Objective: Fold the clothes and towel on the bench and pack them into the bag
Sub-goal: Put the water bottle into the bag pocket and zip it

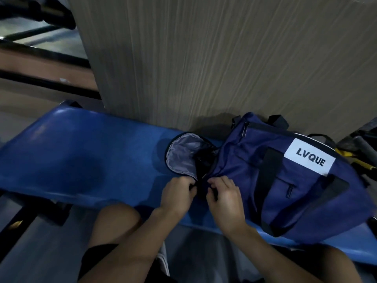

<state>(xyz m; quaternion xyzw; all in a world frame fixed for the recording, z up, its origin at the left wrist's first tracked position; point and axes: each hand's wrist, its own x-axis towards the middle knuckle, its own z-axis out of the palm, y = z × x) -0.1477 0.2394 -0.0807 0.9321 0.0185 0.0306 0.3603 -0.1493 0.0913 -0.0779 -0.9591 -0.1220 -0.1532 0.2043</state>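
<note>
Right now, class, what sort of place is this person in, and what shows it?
Probably a gym or sports changing area, though not certain. A long blue bench stands against a ribbed wall panel, a navy duffel bag lies on it, and dark metal bars show at upper left.

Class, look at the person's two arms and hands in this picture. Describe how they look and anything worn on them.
The left hand and right hand are bare: no gloves, and no rings, watch or wristband visible in the dim light. Both forearms are uncovered down to the picture's lower edge, with no sleeve in view.
</note>
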